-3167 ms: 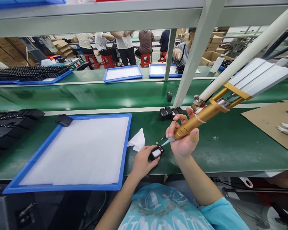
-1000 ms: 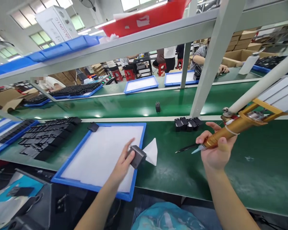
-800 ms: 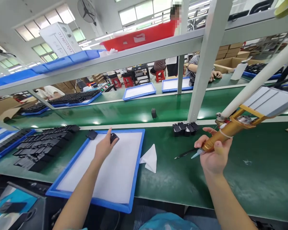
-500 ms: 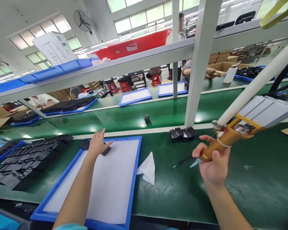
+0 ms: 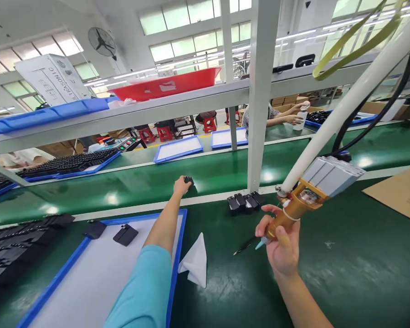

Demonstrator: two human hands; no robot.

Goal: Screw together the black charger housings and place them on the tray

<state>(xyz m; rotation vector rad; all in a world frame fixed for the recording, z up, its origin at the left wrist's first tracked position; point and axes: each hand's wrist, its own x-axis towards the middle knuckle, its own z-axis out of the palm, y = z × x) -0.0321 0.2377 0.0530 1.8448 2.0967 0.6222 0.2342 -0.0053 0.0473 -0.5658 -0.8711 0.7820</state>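
Black adapter block (image 5: 190,180), a small, boxy piece seemingly of plastic, sits on the glossy green strip (image 5: 140,184) beyond the white ledge (image 5: 205,198), with the left hand (image 5: 180,186) at the end of an outstretched arm, its fingers closed around the block's near side. Nearer on the bench (image 5: 362,273), smooth, green and scuffed, a blue-rimmed tray (image 5: 181,239) carries a flat white lining; a squarish dark case (image 5: 125,234) lies on it, and another black case (image 5: 94,229) rests at its far left corner. Just right of the tray, a thin white cloth (image 5: 195,262) folds into a sharp peak. Short black housings (image 5: 244,202) huddle in a row by the pale square post (image 5: 258,136). The right hand (image 5: 282,243) grasps a gold metallic cylinder (image 5: 289,216) with a pale blue tapered nozzle (image 5: 261,243), near a slender black tool (image 5: 244,246). Matte brown cardboard (image 5: 398,196) lies farther right.
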